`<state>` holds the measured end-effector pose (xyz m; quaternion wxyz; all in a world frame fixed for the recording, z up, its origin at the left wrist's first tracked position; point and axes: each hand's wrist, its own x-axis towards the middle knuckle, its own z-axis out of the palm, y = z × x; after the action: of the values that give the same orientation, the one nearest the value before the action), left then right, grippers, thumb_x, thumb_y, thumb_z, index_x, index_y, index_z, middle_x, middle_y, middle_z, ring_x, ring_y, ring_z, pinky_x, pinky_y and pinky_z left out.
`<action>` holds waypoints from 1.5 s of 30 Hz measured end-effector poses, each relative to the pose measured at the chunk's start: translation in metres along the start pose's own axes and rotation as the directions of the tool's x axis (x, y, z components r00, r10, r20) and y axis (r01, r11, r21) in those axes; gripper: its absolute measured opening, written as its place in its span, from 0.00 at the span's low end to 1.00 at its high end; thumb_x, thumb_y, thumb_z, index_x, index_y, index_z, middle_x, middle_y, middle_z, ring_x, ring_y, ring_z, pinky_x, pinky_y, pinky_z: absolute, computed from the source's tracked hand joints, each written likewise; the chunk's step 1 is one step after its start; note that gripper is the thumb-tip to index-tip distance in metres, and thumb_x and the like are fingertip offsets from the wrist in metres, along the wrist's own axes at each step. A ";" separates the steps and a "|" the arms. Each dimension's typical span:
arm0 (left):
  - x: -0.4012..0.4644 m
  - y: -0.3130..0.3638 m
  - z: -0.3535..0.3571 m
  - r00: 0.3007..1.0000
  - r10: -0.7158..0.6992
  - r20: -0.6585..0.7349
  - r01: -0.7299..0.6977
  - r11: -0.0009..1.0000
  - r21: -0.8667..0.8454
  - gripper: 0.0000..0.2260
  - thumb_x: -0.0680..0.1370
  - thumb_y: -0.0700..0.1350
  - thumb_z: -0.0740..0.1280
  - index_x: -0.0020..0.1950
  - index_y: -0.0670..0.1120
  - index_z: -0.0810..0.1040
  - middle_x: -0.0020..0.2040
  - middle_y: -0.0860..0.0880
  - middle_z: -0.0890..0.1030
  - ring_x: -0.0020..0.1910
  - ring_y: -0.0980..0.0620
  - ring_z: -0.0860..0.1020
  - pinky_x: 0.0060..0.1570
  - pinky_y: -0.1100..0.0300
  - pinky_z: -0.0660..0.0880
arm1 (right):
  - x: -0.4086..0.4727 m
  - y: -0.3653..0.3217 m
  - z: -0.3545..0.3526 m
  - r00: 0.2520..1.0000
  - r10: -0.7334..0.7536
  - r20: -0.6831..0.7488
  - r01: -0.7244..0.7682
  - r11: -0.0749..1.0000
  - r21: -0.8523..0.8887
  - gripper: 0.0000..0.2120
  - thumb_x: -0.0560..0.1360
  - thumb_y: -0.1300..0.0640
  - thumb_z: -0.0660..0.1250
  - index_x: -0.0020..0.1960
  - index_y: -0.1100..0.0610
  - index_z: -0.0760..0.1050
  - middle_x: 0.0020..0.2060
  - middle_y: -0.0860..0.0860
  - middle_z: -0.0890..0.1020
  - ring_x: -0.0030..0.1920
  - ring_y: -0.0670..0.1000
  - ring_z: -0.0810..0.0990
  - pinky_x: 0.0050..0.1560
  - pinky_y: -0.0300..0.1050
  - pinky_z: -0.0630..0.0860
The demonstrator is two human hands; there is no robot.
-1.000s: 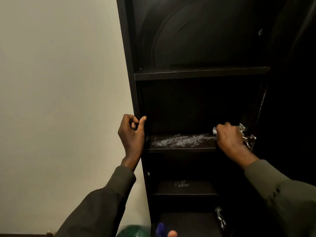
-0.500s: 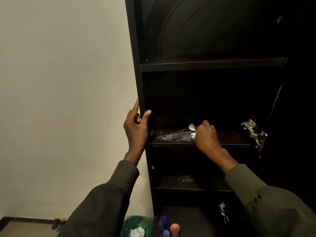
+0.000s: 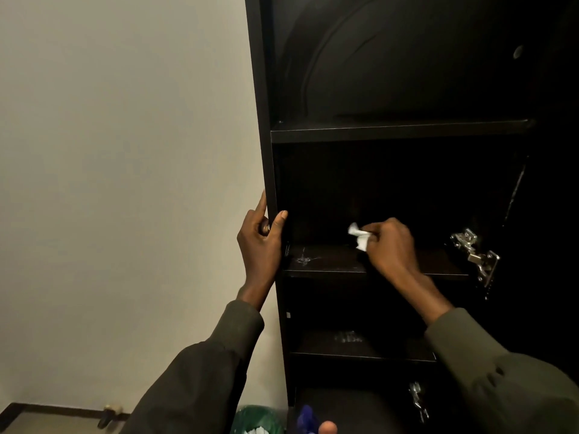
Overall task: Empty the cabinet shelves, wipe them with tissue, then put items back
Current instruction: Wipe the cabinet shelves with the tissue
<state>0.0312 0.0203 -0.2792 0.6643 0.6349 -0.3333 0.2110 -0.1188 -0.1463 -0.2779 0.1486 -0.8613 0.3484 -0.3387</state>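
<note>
A person wipes a dark cabinet (image 3: 261, 120) at centre frame. The right hand (image 3: 390, 245) pinches a crumpled white tissue (image 3: 359, 235) in curled fingers, just above the middle shelf (image 3: 326, 264). The left hand (image 3: 261, 242) grips the cabinet's left side panel, thumb on the inner face and fingers round the outer edge. Pale smears show on the shelf's left end, near the left hand, and on the lower shelf (image 3: 360, 346); the upper shelf (image 3: 398, 133) looks bare.

The small wad could miss the smear in the left corner or tear on the board and leave scraps. The metal hinge (image 3: 473, 255) at the right of the frame could snag tissue or sleeve on a wide sweep. A green bin (image 3: 255, 422) sits at the bottom edge.
</note>
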 end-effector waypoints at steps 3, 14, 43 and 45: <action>-0.001 -0.002 0.001 1.000 -0.005 -0.014 0.005 1.000 0.002 0.25 0.79 0.45 0.69 0.75 0.49 0.69 0.36 0.51 0.71 0.37 0.59 0.71 0.44 0.73 0.71 | 0.005 0.044 -0.017 0.999 0.034 -0.029 -0.041 0.954 -0.297 0.10 0.75 0.64 0.66 0.55 0.61 0.81 0.52 0.61 0.78 0.54 0.61 0.74 0.53 0.49 0.71; -0.002 0.000 0.002 0.999 -0.029 -0.014 0.029 0.999 -0.014 0.24 0.78 0.44 0.69 0.74 0.48 0.69 0.36 0.52 0.70 0.38 0.61 0.71 0.42 0.75 0.70 | 0.005 -0.007 0.028 0.975 0.060 0.216 -0.020 0.983 -0.183 0.12 0.78 0.61 0.64 0.61 0.60 0.75 0.60 0.58 0.74 0.59 0.57 0.75 0.60 0.48 0.74; 0.002 -0.002 -0.001 1.000 -0.024 0.019 0.025 0.999 -0.028 0.25 0.78 0.45 0.69 0.75 0.50 0.68 0.37 0.48 0.71 0.37 0.57 0.71 0.41 0.69 0.73 | 0.006 -0.085 0.084 0.900 -0.268 0.344 0.262 0.963 0.065 0.14 0.78 0.60 0.65 0.63 0.58 0.76 0.62 0.56 0.74 0.63 0.55 0.74 0.63 0.45 0.71; 0.000 -0.002 0.000 0.999 -0.032 0.011 0.032 0.999 -0.035 0.25 0.79 0.46 0.69 0.75 0.50 0.68 0.38 0.48 0.72 0.38 0.55 0.72 0.42 0.69 0.73 | 0.004 -0.086 0.078 0.889 -0.283 0.360 0.272 0.959 0.081 0.14 0.78 0.59 0.65 0.63 0.58 0.76 0.63 0.54 0.73 0.63 0.54 0.73 0.62 0.44 0.70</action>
<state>0.0326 0.0201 -0.2801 0.6768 0.6295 -0.3304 0.1911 -0.0198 -0.0859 -0.2904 0.1734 -0.9480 0.1831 -0.1939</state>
